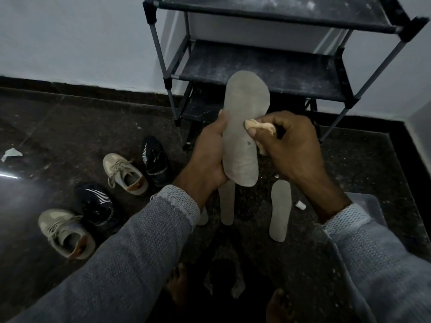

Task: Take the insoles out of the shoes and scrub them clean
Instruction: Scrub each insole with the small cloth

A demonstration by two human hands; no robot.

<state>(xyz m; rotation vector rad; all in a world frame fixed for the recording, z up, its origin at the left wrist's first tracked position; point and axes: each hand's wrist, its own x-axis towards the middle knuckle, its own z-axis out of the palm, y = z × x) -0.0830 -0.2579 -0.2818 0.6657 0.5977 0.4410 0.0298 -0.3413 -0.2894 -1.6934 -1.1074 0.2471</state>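
My left hand (207, 157) grips a grey insole (243, 127) by its lower half and holds it upright, toe end up. My right hand (291, 148) pinches a small beige cloth (258, 127) and presses it against the insole's right edge. Two more grey insoles lie on the floor below, one in the middle (227, 206) and one to the right (279, 209); a third (203, 216) peeks out from under my left sleeve. Two beige sneakers (126, 172) (65, 231) and two black sneakers (156, 159) (98, 203) stand on the floor at the left.
A black shoe rack (268, 66) with dusty shelves stands against the white wall ahead. A scrap of paper (10, 153) lies far left, a small white object (300, 204) near my right wrist. My bare feet (177, 285) show at the bottom on the dark floor.
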